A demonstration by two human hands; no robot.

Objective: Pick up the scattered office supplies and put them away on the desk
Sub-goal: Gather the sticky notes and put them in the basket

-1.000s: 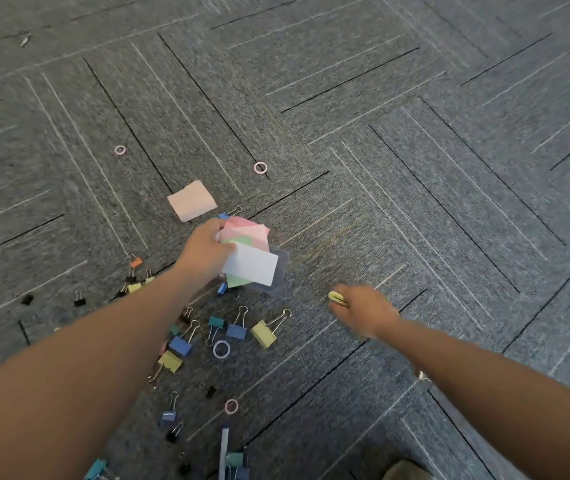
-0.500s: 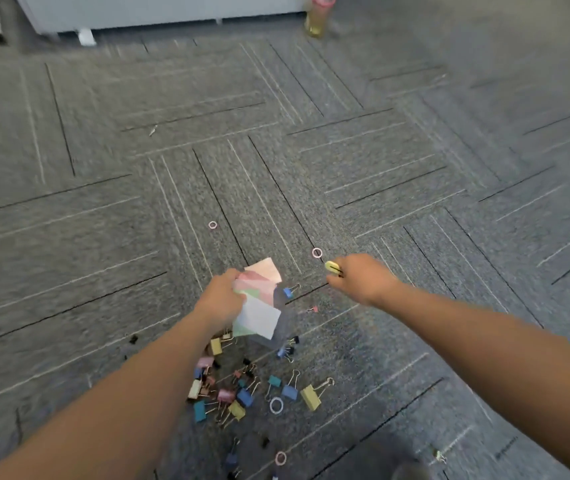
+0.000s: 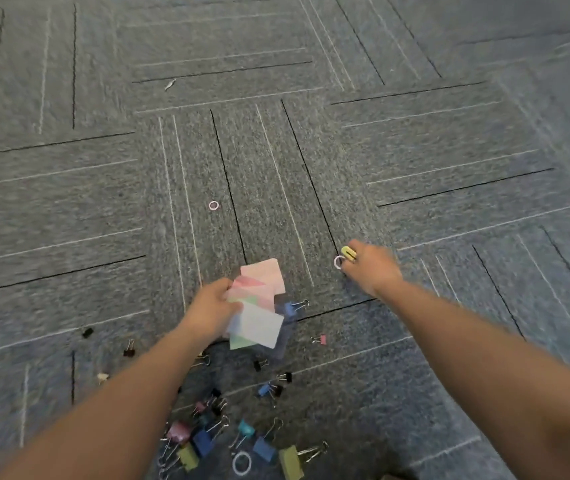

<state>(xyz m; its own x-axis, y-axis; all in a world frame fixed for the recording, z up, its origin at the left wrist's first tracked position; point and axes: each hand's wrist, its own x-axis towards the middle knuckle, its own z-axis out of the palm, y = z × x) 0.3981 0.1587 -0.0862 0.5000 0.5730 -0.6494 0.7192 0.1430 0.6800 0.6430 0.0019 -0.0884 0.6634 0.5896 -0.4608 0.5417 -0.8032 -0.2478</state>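
My left hand (image 3: 212, 311) grips a fanned bunch of sticky notes (image 3: 257, 315), pink, green and white, above the grey carpet. My right hand (image 3: 372, 266) reaches forward to the right of it, fingers closed on a yellow clip (image 3: 348, 252), fingertips touching a pink ring (image 3: 338, 262) on the floor. A peach sticky note (image 3: 265, 270) shows just behind the bunch. Another pink ring (image 3: 213, 205) lies farther ahead. Several coloured binder clips (image 3: 242, 441) are scattered near my forearms, with a blue clip (image 3: 294, 307) and a small pink clip (image 3: 320, 339) beside the notes.
A white ring (image 3: 241, 463) lies among the near clips. Small black clips (image 3: 87, 332) sit to the left on the carpet (image 3: 450, 150). A small scrap (image 3: 169, 84) lies far ahead.
The view tilted back down, so the cabinet and bottle left the frame. My right hand moved forward with the yellow clip and now touches the pink ring. My left hand keeps the notes.
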